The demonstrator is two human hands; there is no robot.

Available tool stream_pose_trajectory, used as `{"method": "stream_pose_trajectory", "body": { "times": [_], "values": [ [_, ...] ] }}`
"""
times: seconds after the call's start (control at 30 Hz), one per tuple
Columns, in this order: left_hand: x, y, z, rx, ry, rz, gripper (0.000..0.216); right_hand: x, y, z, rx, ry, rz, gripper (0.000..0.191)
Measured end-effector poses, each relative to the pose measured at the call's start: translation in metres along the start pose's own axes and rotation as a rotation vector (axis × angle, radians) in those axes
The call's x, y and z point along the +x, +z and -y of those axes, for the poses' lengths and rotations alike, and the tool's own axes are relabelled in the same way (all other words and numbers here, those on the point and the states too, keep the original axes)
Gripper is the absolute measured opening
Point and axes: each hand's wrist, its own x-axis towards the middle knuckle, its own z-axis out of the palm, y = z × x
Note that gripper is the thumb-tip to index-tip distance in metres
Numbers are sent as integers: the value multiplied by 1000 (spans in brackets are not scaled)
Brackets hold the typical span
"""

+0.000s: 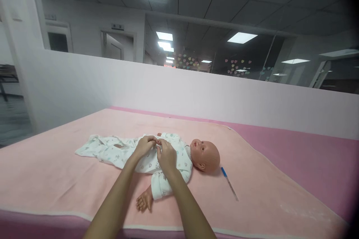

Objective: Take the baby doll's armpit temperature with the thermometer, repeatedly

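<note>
A baby doll [206, 156] lies on its back, head to the right, in a white printed romper [146, 163]. Over the front of the romper, my left hand [146, 145] is closed, thumb and fingertips pinched at the cloth. Close against it, my right hand [167, 155] also pinches at the same spot, and the fingertips of both hands almost meet. What lies right between the fingertips is too small to make out. One doll hand [144, 199] sticks out of the near sleeve, below my wrists. The romper's legs stretch flat to the left.
A slim clear stick with a blue end [229, 183], perhaps a thermometer or pen, lies right of the doll's head. Beneath everything is a peach-coloured mat [260, 194] with a pale edge, over a pink surface [308, 164]. A low white wall [174, 89] with glass above stands behind.
</note>
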Motion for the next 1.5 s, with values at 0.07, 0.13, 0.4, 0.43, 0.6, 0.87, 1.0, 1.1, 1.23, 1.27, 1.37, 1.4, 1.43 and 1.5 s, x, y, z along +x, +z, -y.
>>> {"method": "stream_pose_trajectory", "body": {
  "times": [0.07, 0.13, 0.4, 0.43, 0.6, 0.87, 1.0, 1.1, 1.23, 1.27, 1.37, 1.4, 1.43, 1.5],
  "values": [
    [-1, 0, -1, -2, -16, -5, 30, 0, 1, 0, -15, 8, 4, 26],
    [-1, 0, -1, 20, -21, -7, 29, 0, 1, 0, -36, 18, 8, 27],
    [2, 0, 6, 13, -44, 42, 26, -2, -3, 3, -96, -16, 9, 33],
    [2, 1, 7, -1, -48, 37, 26, -2, -3, 3, -100, -18, 7, 33],
    [6, 3, 10, -100, -70, -8, 24, -1, -2, 2, -100, -9, 6, 33],
    [4, 2, 8, -90, -64, -39, 22, -1, 0, 1, -129, -16, -1, 30],
    [4, 2, 4, -23, -21, -43, 23, -1, 0, 1, -145, -7, 5, 29],
    [3, 1, 3, 1, -4, 10, 22, -1, 0, 1, -151, -7, 7, 28],
    [-1, 2, 2, 9, -17, 45, 19, -1, 0, 2, -155, 0, 14, 27],
    [-2, 2, 1, 14, -18, 44, 19, -1, 0, 2, -161, 6, 18, 27],
    [-4, 2, -1, 29, -14, 51, 19, -1, -1, 3, -173, 15, 29, 27],
    [-4, 1, -1, 33, -13, 52, 19, -1, -1, 3, -174, 16, 32, 28],
    [-3, 1, 0, 35, -9, 51, 19, -1, -1, 3, -174, 16, 35, 28],
    [-2, 1, 1, 35, -7, 48, 19, -1, -2, 3, -168, 15, 38, 30]
  ]
}}
